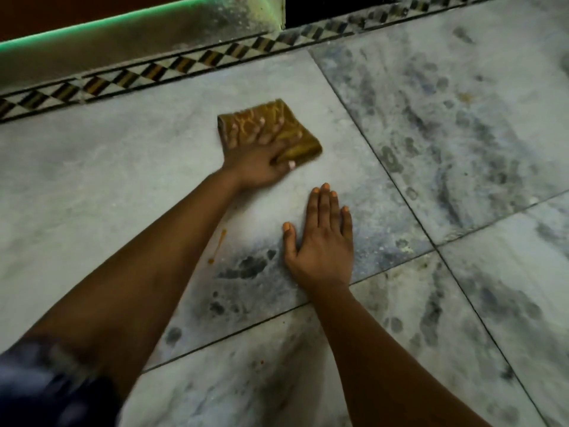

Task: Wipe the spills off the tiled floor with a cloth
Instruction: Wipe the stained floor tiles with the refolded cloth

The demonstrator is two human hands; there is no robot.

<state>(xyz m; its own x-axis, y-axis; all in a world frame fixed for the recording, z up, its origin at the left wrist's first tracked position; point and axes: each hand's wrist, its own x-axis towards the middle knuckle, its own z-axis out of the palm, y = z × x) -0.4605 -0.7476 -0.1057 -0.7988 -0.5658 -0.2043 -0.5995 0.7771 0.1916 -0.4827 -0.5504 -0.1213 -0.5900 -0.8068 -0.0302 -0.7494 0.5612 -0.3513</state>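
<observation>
A folded mustard-brown patterned cloth point(295, 140) lies on a grey marble floor tile point(123, 180). My left hand point(261, 158) presses flat on the cloth, fingers spread over it and thumb tucked at its near edge. My right hand point(323, 238) rests flat on the same tile, nearer to me, fingers apart, holding nothing. An orange-brown streak of spill point(219, 243) runs on the tile just right of my left forearm, ending in a small drop. Tiny reddish specks point(261, 362) dot the tile closer to me.
A black, white and brown checkered border strip point(184, 64) runs along the far side. Behind it are a pale step with a green-lit edge point(92, 24) and a dark gap point(323, 7). Dark smudges cover the tiles point(446, 134) to the right.
</observation>
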